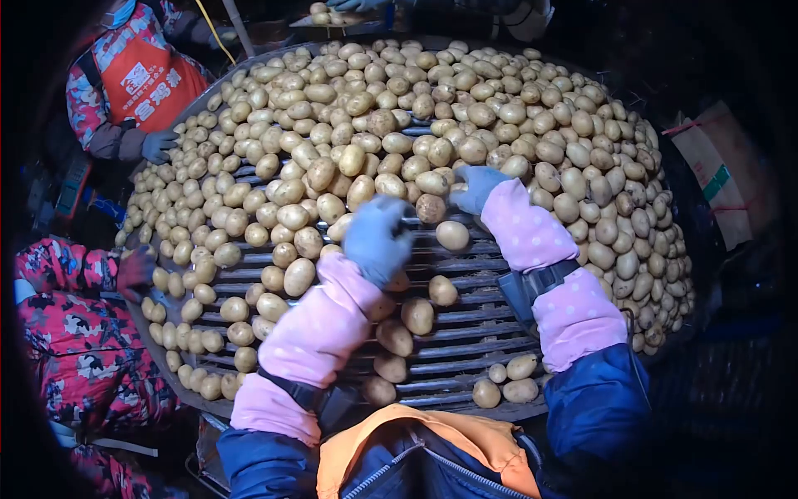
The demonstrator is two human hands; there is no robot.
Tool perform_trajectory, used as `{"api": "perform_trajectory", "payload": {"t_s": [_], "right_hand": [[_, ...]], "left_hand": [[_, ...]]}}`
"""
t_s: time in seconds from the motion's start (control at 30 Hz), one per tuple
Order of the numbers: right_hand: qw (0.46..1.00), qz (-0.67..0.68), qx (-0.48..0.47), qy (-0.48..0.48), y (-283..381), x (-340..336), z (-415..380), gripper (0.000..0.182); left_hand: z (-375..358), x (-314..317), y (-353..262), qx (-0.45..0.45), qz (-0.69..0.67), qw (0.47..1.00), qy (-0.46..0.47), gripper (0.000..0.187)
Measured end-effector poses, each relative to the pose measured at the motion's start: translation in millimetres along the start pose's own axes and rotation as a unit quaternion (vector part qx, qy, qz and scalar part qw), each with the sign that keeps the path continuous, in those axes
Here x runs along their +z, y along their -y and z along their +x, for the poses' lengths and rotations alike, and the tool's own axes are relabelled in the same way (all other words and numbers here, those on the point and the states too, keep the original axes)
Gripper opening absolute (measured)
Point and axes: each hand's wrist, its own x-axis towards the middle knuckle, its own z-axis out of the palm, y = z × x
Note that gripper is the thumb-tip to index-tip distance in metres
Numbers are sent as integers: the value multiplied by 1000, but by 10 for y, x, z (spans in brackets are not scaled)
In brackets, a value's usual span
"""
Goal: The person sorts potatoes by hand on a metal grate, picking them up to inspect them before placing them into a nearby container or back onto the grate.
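Note:
Both my hands wear blue-grey gloves and reach over a large slatted surface (pixel 465 320) heaped with potatoes (pixel 573 183). My left hand (pixel 378 239) is smeared by motion above the bars, its fingers too blurred to read. My right hand (pixel 477 190) is at the near edge of the heap, fingers bent down against the potatoes; what they hold, if anything, is hidden. A single potato (pixel 452 235) lies on the bars between my hands, just below a browner potato (pixel 431 209).
Co-workers stand at the left, one in a red apron (pixel 154 83), one in a pink patterned jacket (pixel 91 333), their hands at the rim. Another gloved hand (pixel 356 4) shows at the top. A brown sack (pixel 716 170) is at the right.

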Motion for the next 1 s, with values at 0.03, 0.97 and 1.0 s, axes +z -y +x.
{"api": "perform_trajectory", "payload": {"t_s": [0.03, 0.97, 1.0], "right_hand": [[998, -15, 9, 55, 30, 16, 43, 45], [995, -81, -44, 23, 37, 64, -261, 38], [994, -87, -62, 12, 23, 155, -189, 35]], "left_hand": [[104, -118, 95, -47, 41, 998, 4, 43], [724, 182, 332, -76, 84, 954, 278, 42], [783, 293, 337, -64, 73, 926, 366, 51]]}}
